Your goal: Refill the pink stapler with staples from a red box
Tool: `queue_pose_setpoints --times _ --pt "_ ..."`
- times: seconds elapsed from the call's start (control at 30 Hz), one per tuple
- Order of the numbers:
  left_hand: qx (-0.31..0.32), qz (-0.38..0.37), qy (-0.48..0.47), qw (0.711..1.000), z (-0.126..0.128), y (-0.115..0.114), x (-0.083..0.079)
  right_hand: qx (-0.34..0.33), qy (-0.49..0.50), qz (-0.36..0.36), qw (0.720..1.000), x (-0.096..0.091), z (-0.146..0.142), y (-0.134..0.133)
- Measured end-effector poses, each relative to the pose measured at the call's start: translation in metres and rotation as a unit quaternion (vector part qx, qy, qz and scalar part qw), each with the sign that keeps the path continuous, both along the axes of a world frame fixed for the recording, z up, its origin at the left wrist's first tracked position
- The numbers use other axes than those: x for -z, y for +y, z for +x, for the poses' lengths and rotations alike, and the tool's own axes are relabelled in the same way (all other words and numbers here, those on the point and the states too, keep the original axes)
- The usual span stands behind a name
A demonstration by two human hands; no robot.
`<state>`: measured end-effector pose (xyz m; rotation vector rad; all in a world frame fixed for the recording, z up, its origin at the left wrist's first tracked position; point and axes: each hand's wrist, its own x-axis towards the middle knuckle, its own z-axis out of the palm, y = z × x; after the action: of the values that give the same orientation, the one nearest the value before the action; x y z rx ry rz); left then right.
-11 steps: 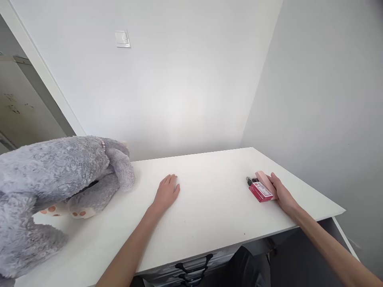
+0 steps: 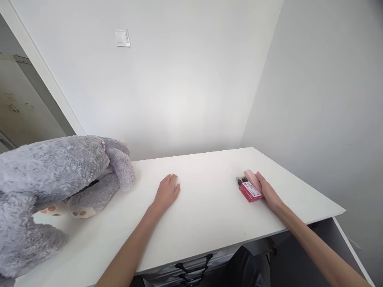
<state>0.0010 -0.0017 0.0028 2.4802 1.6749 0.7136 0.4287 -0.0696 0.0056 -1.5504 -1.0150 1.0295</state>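
Observation:
On the white tabletop (image 2: 206, 207), my left hand (image 2: 166, 193) lies flat, palm down, with its fingers stretched out and nothing in them. My right hand (image 2: 269, 195) is round the right side of a long, pale pink case (image 2: 253, 180); part of its fingers is hidden behind the case. Against the case sits a small red and white box (image 2: 250, 192), its printed label facing up. A small dark item with metal parts (image 2: 241, 180), perhaps keys or clips, shows beyond the box; its exact kind cannot be made out.
A large grey plush toy (image 2: 60, 167) takes up the left part of the table. Behind is a white wall with a light switch (image 2: 122, 38). Black handles (image 2: 194, 268) show below the front edge. A grey wall closes off the right side.
My right hand has moved left across the tabletop, and the pink case, the red box and the dark item have moved with it. My left hand has stayed in place.

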Motion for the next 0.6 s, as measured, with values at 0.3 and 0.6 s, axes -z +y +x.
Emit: queue_pose_setpoints --times 0.3,0.6 --pt "0.000 -0.007 -0.003 1.000 0.001 -0.001 -0.002 -0.040 -0.006 0.002 0.999 -0.005 -0.068 0.005" --pt "0.006 -0.010 -0.031 0.999 0.005 -0.005 -0.006 -0.084 0.007 0.076 0.993 -0.008 -0.149 0.001"
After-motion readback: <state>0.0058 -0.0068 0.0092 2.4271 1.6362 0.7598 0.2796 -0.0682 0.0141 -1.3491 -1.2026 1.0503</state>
